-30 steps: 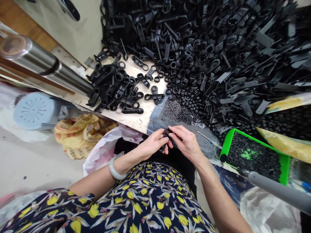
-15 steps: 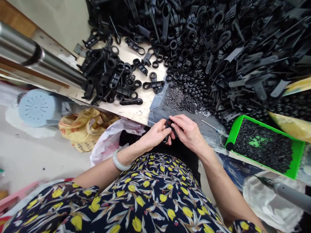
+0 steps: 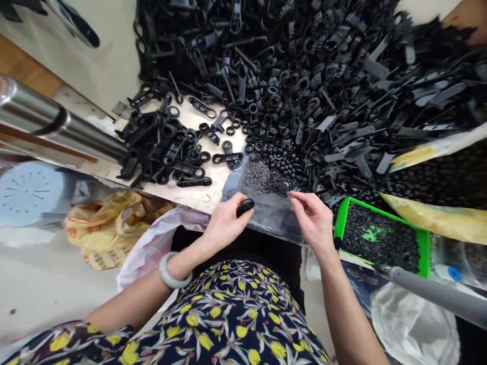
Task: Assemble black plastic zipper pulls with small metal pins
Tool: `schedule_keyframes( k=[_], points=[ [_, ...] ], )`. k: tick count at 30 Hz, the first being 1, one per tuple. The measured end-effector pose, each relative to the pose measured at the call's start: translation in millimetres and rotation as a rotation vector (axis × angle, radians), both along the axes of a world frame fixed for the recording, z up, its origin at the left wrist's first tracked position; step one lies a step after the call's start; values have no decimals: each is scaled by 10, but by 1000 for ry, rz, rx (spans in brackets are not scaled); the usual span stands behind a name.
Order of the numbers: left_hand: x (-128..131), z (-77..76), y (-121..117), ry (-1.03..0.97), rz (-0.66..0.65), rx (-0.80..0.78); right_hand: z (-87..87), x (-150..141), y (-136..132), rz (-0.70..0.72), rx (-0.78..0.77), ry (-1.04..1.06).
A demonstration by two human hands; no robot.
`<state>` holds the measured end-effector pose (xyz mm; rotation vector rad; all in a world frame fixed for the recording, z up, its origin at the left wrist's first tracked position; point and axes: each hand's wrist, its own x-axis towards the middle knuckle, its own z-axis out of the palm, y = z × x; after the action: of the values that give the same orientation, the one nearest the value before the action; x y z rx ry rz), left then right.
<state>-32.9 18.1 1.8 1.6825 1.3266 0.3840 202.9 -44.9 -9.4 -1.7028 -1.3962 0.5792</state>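
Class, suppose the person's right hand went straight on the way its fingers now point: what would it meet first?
Most likely the tiny black pieces heaped just ahead of the right hand. Depth is unclear in this single view, so it may be touching their near edge.

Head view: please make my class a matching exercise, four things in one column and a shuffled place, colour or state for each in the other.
Column one:
1. Left hand
2. Right hand
3. Bangle
4. Tray

Column two:
A. around the left wrist
B. green
C. gripping a black part
D. beside the small parts

Pairs: 1-C, 2-D, 3-A, 4-B.
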Motion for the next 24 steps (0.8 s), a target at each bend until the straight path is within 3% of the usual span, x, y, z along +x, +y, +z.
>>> schedule_keyframes(
  k=[3,7,12,15,20,22,24],
  points=[
    [135,-39,46,214,-141,222,-5,73,23,-2,12,-107],
    [249,-133,58,339,-283,311,-4,100,35,-37,28,-199],
    [200,-167,76,-23,-162,265,-55,110,39,23,7,-363],
    [204,-72,72,-226,-14,70,-123,61,92,82,0,-521],
    [319,95,36,-604,249,-534,-155,33,206,104,-24,-694],
    [348,104,24,-691,295,-709,-113,50,213,115,-33,-679],
    [358,85,14,-746,327,-812,-60,46,186,122,-32,-515]
  ],
)
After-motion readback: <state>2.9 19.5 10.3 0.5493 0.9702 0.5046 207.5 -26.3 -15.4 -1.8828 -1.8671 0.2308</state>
